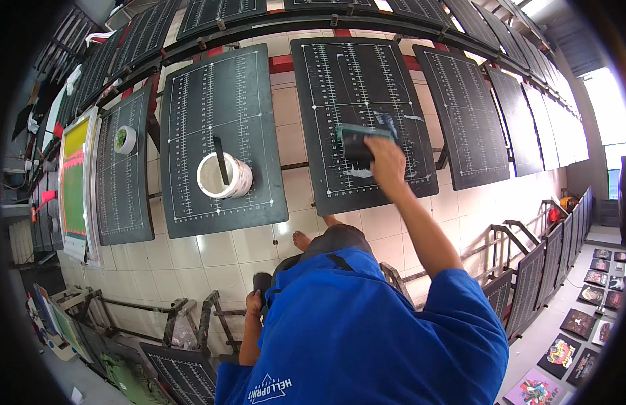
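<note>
My right hand (387, 160) grips a wide, dark squeegee (357, 146) with a greenish edge. It rests against a black printing board (336, 88) marked with white ruler lines. Pale smears and peeling patches show on the board around the tool. My left hand (254, 303) hangs low beside my body, its fingers closed around a dark object (261, 281) whose kind I cannot make out. A white bucket (211, 177), stained at the rim, stands on the neighbouring board (184, 142) with a dark flat stick (222, 159) leaning in it.
Further left, a white tub (126, 140) with green contents sits on another board. A framed screen (76, 182) with yellow and green areas stands beyond it. More boards (465, 108) line the right on a metal rack. Printed pieces (561, 353) lie at the lower right.
</note>
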The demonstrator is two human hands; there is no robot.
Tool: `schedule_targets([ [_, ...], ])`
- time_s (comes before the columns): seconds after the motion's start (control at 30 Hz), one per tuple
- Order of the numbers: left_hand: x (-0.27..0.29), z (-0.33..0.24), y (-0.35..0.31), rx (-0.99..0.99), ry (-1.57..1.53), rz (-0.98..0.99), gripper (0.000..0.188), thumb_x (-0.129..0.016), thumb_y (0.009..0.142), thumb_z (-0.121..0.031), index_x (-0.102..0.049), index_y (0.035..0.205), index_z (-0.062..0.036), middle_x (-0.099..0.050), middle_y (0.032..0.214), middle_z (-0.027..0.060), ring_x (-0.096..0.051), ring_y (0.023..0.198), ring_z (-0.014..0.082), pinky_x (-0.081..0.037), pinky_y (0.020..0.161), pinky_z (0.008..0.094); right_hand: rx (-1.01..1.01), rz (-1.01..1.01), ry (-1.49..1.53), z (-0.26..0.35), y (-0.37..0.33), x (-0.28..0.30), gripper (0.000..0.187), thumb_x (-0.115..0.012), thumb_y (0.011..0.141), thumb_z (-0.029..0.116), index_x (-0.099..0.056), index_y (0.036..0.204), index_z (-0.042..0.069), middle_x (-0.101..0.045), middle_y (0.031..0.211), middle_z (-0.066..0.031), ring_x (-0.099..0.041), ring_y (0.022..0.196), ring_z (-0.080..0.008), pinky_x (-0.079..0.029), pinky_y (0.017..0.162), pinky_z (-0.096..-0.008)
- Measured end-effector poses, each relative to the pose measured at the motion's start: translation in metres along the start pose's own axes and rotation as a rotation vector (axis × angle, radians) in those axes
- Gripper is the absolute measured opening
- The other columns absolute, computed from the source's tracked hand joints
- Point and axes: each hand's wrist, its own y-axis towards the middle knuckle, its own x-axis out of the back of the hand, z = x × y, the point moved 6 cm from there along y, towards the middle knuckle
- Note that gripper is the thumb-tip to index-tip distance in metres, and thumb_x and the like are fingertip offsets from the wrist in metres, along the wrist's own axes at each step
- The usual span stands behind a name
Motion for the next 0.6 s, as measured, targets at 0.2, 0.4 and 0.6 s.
schedule_targets([
  [0.2, 0.011, -0.026, 0.006, -0.086, -0.242, -0.047, 0.027, -0.062, 0.096, -0.024, -0.066, 0.093, 0.0021, -0.064, 0.08, 0.0056, -0.055, 0.072, 0.0153, -0.046, 0.067, 0.0324, -0.165, -0.049, -0.086, -0.074, 0.106, -0.007, 0.043, -0.066, 0.073, 0.0, -0.069, 0.115, 0.011, -0.068, 0.113, -0.0088, -0.064, 0.104, -0.0308, -0.051, 0.091, -0.043],
  [0.4, -0.009, -0.035, 0.007, 0.0, -0.46, -0.098, 0.029, -0.066, 0.093, -0.017, -0.061, 0.111, 0.0041, -0.069, 0.101, 0.0127, -0.064, 0.09, 0.0218, -0.05, 0.084, 0.0331, 0.013, -0.006, 0.012, -0.019, 0.007, -0.002, 0.057, -0.067, 0.066, -0.002, -0.065, 0.122, 0.01, -0.066, 0.115, -0.0078, -0.061, 0.111, -0.0281, -0.05, 0.093, -0.0404],
  [0.6, -0.044, -0.038, -0.035, 0.017, -0.342, -0.089, 0.042, -0.075, 0.083, -0.015, -0.064, 0.117, 0.0066, -0.072, 0.105, 0.0179, -0.069, 0.095, 0.0259, -0.053, 0.084, 0.0375, -0.009, 0.082, -0.01, -0.016, 0.029, -0.002, 0.06, -0.07, 0.066, 0.001, -0.065, 0.124, 0.012, -0.065, 0.118, -0.004, -0.06, 0.112, -0.0241, -0.05, 0.093, -0.0377],
])
